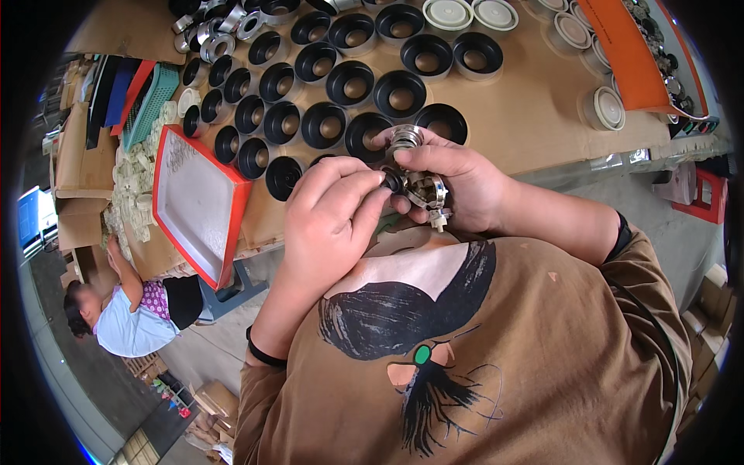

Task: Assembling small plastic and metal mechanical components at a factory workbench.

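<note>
Close in front of my chest, my right hand (473, 182) is closed around a shiny metal assembly (435, 194) with a curved band and a small pale tip at its lower end. A silver ribbed round part (406, 138) shows by the thumb of that hand; whether it joins the assembly I cannot tell. My left hand (329, 217) is closed, thumb and fingertips pinching a small black round part (393, 180) against the assembly's left side. Just beyond both hands stand several black-lined metal cups (399, 94) in rows on the brown tabletop (535, 116).
Loose silver rings (218, 48) lie at the far left, white round caps (608, 108) at the right. A red-rimmed white tray (194, 205) is at the left edge, an orange box (632, 58) with small parts at the far right. Another person (136, 310) sits at the left.
</note>
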A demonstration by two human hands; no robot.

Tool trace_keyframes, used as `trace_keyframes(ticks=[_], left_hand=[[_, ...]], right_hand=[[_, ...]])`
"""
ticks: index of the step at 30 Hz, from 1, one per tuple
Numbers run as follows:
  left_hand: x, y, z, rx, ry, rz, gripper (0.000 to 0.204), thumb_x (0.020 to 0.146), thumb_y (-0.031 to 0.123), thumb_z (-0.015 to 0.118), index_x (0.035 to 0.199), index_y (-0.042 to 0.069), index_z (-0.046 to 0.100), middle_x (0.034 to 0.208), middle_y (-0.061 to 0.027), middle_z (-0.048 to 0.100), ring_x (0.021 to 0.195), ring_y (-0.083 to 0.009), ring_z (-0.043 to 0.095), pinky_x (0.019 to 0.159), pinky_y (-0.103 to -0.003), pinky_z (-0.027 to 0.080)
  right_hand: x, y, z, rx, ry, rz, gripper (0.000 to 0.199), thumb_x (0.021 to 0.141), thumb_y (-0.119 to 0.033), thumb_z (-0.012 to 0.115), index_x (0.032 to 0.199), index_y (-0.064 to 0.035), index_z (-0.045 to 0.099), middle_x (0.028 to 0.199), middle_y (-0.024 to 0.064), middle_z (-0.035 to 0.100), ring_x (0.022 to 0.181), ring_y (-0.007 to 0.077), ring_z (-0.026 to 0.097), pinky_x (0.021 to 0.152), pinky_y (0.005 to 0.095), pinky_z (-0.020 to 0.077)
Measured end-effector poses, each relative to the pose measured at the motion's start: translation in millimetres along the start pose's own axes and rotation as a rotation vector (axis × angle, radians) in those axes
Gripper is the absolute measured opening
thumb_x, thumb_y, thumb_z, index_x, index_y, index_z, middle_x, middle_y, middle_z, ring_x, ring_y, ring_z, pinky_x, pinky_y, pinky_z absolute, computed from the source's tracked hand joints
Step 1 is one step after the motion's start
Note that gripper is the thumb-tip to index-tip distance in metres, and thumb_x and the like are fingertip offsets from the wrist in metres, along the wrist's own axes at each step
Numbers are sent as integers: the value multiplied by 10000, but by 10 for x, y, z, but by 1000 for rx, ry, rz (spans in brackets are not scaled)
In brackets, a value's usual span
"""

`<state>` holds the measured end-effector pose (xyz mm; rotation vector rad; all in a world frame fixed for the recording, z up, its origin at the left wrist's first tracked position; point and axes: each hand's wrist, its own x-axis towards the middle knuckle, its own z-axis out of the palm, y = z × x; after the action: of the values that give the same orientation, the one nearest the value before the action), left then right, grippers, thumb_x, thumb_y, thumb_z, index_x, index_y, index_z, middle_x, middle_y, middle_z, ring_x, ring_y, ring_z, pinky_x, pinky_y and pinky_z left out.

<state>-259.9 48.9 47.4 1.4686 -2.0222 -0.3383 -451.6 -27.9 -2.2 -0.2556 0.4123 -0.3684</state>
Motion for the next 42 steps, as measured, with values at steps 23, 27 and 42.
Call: trace_keyframes(ticks=[23, 27, 42], left_hand=[[295, -678, 41, 326, 109, -266, 133, 877, 121, 743, 971, 29, 761, 948, -112, 723, 842, -269, 703, 763, -342, 541], [311, -757, 116, 453, -26, -312, 115, 880, 178, 737, 934, 79, 763, 927, -80, 715, 853, -307, 690, 746, -380, 540], [475, -242, -149, 257, -66, -49, 171, 864, 65, 688, 1022, 66, 754, 1037, -104, 716, 941, -312, 693, 833, -388, 541]], right_hand=[[-85, -55, -51, -38, -78, 11, 398, 951, -180, 699, 1325, -143, 566, 1120, 85, 636, 718, 152, 638, 556, 274, 509], [-106, -72, -40, -39, -67, 7, 384, 957, -170, 693, 1319, -140, 568, 1102, 79, 635, 710, 146, 642, 550, 273, 508], [-35, -17, -76, -81, -73, 43, 341, 961, -167, 687, 1283, -130, 580, 1016, 39, 626, 673, 137, 635, 559, 273, 517]])
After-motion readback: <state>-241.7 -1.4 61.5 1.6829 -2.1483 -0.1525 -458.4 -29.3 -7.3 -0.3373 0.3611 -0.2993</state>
